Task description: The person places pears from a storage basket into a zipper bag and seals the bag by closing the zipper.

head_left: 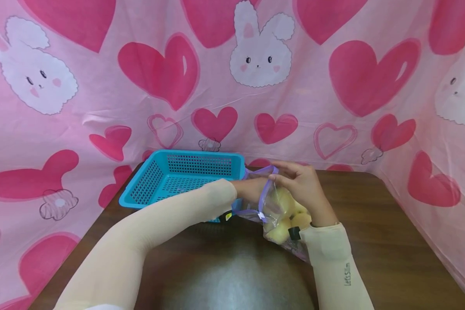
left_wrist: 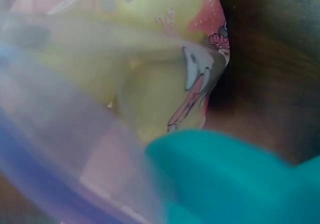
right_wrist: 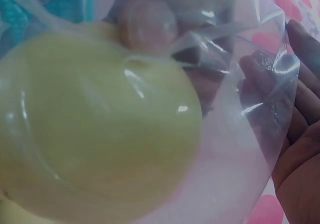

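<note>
At one o'clock, by the basket [head_left: 201, 153], my right hand [head_left: 304, 184] pinches a bag [head_left: 262, 202] of fruit [head_left: 278, 231]. My left hand [head_left: 252, 189] is inside, grip unclear.

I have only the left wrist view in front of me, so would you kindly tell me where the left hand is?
Observer: In the head view, the left hand reaches in through the mouth of the clear bag.

Operator: Thank you, and what is the right hand doing, since my view does not tell me?

Observer: The head view shows the right hand holding the bag's purple edge with its thumb and fingers, on the side away from the blue basket.
</note>
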Available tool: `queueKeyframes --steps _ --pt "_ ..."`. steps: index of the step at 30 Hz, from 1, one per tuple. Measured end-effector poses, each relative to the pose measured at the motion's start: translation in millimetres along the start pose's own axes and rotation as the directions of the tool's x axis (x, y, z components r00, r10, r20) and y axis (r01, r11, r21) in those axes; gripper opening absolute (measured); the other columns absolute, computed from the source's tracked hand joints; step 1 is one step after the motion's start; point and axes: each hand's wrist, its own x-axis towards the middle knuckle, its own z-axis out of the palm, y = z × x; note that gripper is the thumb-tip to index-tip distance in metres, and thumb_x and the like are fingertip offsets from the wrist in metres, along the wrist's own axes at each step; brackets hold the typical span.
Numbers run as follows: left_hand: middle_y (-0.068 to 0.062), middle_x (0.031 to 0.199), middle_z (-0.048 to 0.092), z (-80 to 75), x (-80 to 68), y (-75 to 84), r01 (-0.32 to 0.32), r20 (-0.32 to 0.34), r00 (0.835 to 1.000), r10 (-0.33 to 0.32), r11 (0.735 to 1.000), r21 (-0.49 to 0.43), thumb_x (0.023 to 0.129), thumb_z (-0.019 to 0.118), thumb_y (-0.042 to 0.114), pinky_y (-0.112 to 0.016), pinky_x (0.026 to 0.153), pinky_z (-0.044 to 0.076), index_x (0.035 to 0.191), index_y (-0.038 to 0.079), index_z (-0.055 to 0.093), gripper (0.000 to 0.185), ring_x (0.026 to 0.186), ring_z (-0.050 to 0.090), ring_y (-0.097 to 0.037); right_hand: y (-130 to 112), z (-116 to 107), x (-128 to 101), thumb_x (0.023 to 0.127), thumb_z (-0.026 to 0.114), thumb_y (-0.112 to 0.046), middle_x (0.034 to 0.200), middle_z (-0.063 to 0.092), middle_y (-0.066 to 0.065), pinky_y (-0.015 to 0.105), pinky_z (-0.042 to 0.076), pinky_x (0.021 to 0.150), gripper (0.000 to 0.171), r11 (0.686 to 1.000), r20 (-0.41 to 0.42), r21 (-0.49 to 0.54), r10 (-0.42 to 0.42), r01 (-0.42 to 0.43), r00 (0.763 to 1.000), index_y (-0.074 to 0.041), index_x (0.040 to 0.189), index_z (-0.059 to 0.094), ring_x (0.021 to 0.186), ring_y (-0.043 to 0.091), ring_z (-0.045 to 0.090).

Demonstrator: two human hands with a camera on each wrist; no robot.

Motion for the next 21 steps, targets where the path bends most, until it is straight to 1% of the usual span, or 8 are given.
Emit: queueKeyframes --steps 2,8,9,11,13,16,18,21 --pt "0.008 0.112 0.060 -0.9 3.0 2.3 0.015 0.019 1.000 -0.015 1.000 -0.011 0.080 0.081 0.035 -0.016 0.094 0.039 0.127 0.009 0.056 0.059 0.102 0.053 -0.004 0 -1 0 0.082 0.079 -0.015 0.103 0.072 0.007 0.019 0.053 0.075 0.037 1.000 0.002 -0.008 0.002 -0.002 1.000 -0.009 0.117 0.072 0.091 0.017 0.069" --pt "0.007 0.113 0.056 -4.2 11.8 6.2 -0.010 0.116 0.993 0.017 0.998 -0.062 0.084 0.078 0.030 -0.017 0.086 0.045 0.130 0.008 0.050 0.058 0.099 0.050 -0.004 -1 -1 0 0.081 0.080 -0.015 0.104 0.072 0.006 0.018 0.052 0.075 0.037 0.999 -0.003 -0.034 -0.006 0.006 1.000 -0.009 0.116 0.072 0.093 0.017 0.069" --pt "0.007 0.115 0.054 -4.9 12.3 6.9 0.003 0.131 0.991 0.007 0.997 -0.071 0.084 0.077 0.030 -0.017 0.086 0.045 0.132 0.009 0.048 0.060 0.100 0.049 -0.004 -2 -1 1 0.080 0.081 -0.015 0.103 0.072 0.006 0.018 0.052 0.075 0.037 0.999 -0.005 -0.040 -0.006 0.006 1.000 -0.009 0.116 0.072 0.093 0.017 0.069" --pt "0.007 0.110 0.056 -7.0 13.0 7.9 0.044 0.159 0.987 -0.035 0.998 -0.051 0.086 0.075 0.031 -0.021 0.080 0.049 0.128 0.009 0.052 0.052 0.092 0.052 -0.005 -2 -1 1 0.080 0.081 -0.016 0.103 0.072 0.007 0.018 0.052 0.075 0.038 0.999 -0.005 -0.045 -0.002 0.002 1.000 -0.009 0.116 0.072 0.093 0.017 0.069" --pt "0.003 0.099 0.061 -9.8 13.1 8.5 0.129 0.194 0.974 -0.117 0.991 -0.048 0.088 0.073 0.032 -0.028 0.073 0.053 0.117 0.007 0.061 0.041 0.081 0.057 -0.010 -2 -1 1 0.080 0.081 -0.017 0.103 0.072 0.006 0.018 0.052 0.075 0.038 0.999 -0.006 -0.050 0.004 -0.005 1.000 -0.009 0.116 0.072 0.093 0.017 0.069" --pt "0.004 0.097 0.061 -12.2 15.6 8.7 0.219 0.218 0.955 -0.203 0.974 -0.054 0.087 0.074 0.031 -0.031 0.069 0.053 0.114 0.008 0.065 0.037 0.078 0.057 -0.012 -3 -1 1 0.081 0.081 -0.018 0.103 0.072 0.006 0.018 0.052 0.076 0.037 0.998 -0.004 -0.056 0.017 -0.017 1.000 -0.010 0.116 0.072 0.093 0.018 0.069" --pt "0.004 0.105 0.059 -12.9 18.5 9.0 0.238 0.224 0.950 -0.219 0.969 -0.062 0.085 0.076 0.030 -0.028 0.074 0.052 0.122 0.008 0.062 0.045 0.088 0.055 -0.009 -3 -1 1 0.081 0.080 -0.019 0.103 0.072 0.006 0.018 0.052 0.076 0.037 0.998 -0.002 -0.059 0.026 -0.027 1.000 -0.011 0.117 0.072 0.093 0.018 0.069" --pt "0.008 0.117 0.055 -11.7 24.3 9.6 0.174 0.208 0.963 -0.169 0.985 -0.005 0.085 0.075 0.032 -0.018 0.081 0.046 0.132 0.012 0.056 0.054 0.101 0.048 -0.003 -4 -1 1 0.082 0.080 -0.019 0.105 0.072 0.006 0.018 0.051 0.077 0.037 0.998 0.004 -0.054 0.036 -0.036 0.999 -0.011 0.117 0.072 0.094 0.019 0.069"
